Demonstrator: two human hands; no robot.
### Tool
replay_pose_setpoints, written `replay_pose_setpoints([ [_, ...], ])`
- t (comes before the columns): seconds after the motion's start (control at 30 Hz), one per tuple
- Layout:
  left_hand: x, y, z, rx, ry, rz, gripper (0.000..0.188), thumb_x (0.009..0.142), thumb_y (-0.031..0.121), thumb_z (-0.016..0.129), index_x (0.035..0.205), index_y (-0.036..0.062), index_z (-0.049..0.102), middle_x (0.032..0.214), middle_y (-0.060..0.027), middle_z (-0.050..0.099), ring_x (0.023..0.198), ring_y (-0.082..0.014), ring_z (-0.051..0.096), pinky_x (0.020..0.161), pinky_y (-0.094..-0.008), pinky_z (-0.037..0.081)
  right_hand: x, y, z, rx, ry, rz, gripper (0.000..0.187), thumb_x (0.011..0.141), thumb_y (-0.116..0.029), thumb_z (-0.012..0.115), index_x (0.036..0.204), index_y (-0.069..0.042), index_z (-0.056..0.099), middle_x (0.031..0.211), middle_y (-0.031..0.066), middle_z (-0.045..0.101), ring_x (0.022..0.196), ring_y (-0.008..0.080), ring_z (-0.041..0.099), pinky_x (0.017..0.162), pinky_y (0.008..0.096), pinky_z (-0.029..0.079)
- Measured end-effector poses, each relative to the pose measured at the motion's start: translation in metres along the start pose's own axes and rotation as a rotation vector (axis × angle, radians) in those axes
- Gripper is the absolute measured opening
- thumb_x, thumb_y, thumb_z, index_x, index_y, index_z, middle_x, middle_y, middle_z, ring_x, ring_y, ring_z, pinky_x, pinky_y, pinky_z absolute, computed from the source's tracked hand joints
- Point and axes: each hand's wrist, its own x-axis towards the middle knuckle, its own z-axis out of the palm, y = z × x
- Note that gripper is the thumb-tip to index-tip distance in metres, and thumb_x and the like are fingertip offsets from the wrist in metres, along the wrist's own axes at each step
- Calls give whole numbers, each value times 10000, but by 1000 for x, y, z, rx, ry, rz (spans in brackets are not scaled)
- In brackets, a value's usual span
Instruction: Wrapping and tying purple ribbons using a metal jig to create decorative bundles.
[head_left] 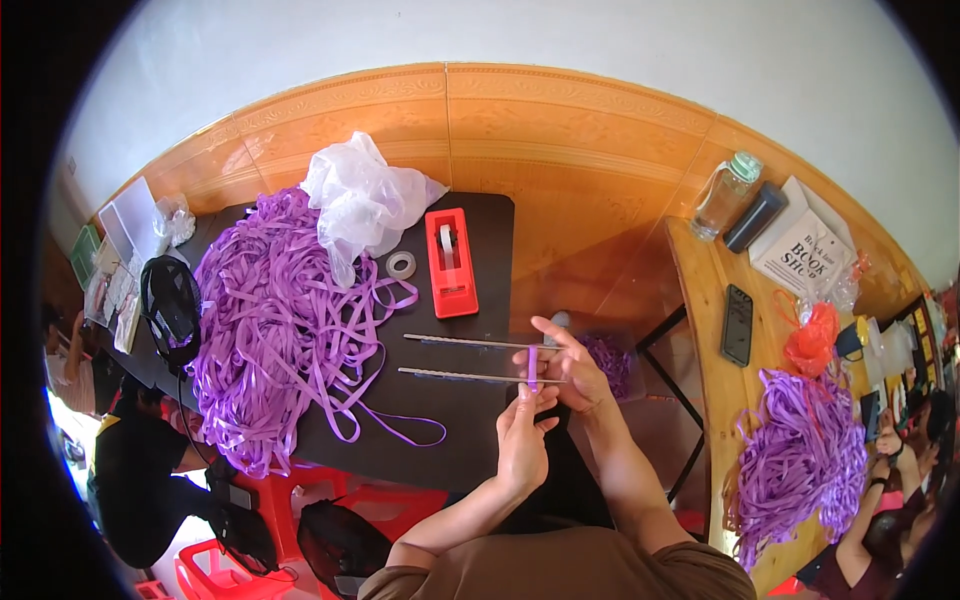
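Two thin metal rods (470, 342) lie side by side over the dark table, their right ends reaching my hands. A short band of purple ribbon (533, 368) spans both rods near those ends. My left hand (524, 432) is closed in a pinch at the ribbon's lower end, by the nearer rod. Beside it, my right hand (580, 370) has its fingers spread around the rod ends. Its fingertips come close to the ribbon; whether they grip it is hidden. A big heap of loose purple ribbon (270, 340) covers the table's left half, with one strand trailing toward the rods.
A red tape dispenser (454, 265), a tape roll (400, 265) and a white plastic bag (365, 200) sit at the back. The wooden table (690, 290) at right bears a phone (737, 325), a bottle (722, 200) and more ribbon (800, 460). Other people sit at both sides.
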Motion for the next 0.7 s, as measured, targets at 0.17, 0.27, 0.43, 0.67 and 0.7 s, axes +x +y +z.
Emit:
replay_pose_setpoints([
  [0.17, -11, 2, 5, 110, 11, -120, 276, 927, 184, 540, 1174, 69, 587, 1174, -56, 615, 1022, -127, 544, 799, -298, 419, 15, 2, 5, -149, 380, 157, 269, 819, -27, 640, 1079, 18, 588, 812, 137, 649, 718, 213, 643, 673, 306, 535],
  [0.27, -21, 1, 5, 234, -100, -149, 330, 913, 158, 572, 1222, 42, 566, 1175, -40, 612, 1032, -86, 537, 796, -254, 414, 8, 2, -8, -130, 404, 100, 222, 789, 6, 647, 1008, 24, 620, 800, 136, 650, 697, 218, 648, 634, 313, 541],
  [0.43, -41, 21, -12, 656, -701, -42, 340, 926, 164, 575, 1215, -14, 566, 1030, -42, 642, 930, -87, 563, 736, -227, 429, -24, -23, -24, -114, 459, -36, 207, 815, -6, 621, 1014, 51, 622, 788, 144, 644, 694, 231, 633, 651, 335, 527],
  [0.67, -34, 127, -26, 1397, -275, 905, 131, 727, 48, 697, 847, 7, 664, 767, -112, 637, 712, -285, 583, 649, -386, 439, -57, -65, -79, -1172, 719, -180, 279, 846, -67, 614, 1109, 22, 594, 961, 167, 663, 799, 197, 645, 695, 294, 510],
  [0.7, -29, 137, -29, 1510, -39, 980, 130, 730, 72, 692, 839, 10, 660, 750, -114, 615, 718, -294, 568, 653, -399, 427, -63, -64, -103, -1535, 721, -241, 292, 851, -77, 615, 1121, 29, 582, 963, 171, 662, 787, 177, 639, 692, 292, 505],
])
